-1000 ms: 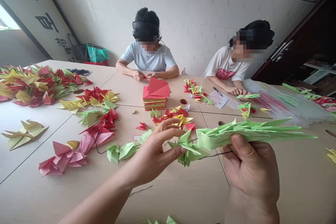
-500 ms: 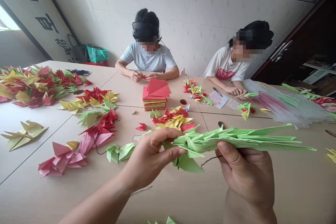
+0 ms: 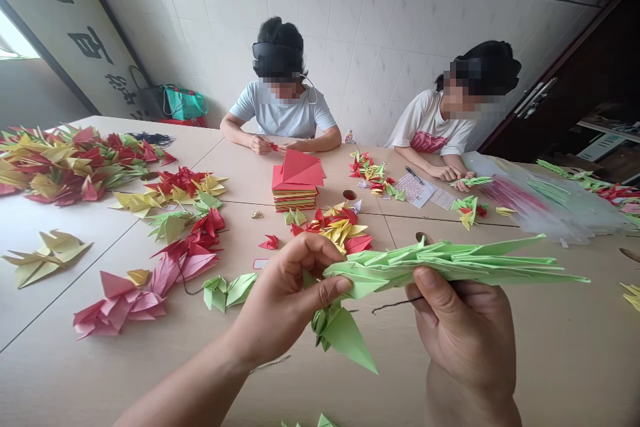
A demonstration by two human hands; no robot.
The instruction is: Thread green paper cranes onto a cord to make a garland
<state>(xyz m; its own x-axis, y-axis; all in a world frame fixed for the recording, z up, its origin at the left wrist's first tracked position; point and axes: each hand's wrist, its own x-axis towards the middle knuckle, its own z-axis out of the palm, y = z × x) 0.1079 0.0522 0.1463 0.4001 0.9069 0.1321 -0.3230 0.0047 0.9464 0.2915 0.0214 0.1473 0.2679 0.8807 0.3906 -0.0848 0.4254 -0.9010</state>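
Note:
A bundle of light green folded paper cranes point(image 3: 440, 259) lies stretched between my two hands above the table. My left hand point(image 3: 295, 300) pinches its left end between thumb and fingers. Wrapped around the lower middle, my right hand point(image 3: 463, 327) presses its thumb against the folds. Below my left fingers hangs another green folded piece point(image 3: 345, 333), with its pointed tip angled down to the right. A dark thread point(image 3: 395, 305) runs out beside my right thumb. The table under my hands carries another short thread point(image 3: 270, 364).
Heaped folded paper point(image 3: 75, 160) covers the far left, and pink folded pieces point(image 3: 120, 303) lie nearer. A stack of red paper point(image 3: 297, 180) stands mid-table. Two people sit opposite, handling paper. Clear plastic bags point(image 3: 540, 197) lie at the right.
The green bundle and my right hand have shifted slightly left. The hanging green piece has dropped lower and shows more of its pointed tip.

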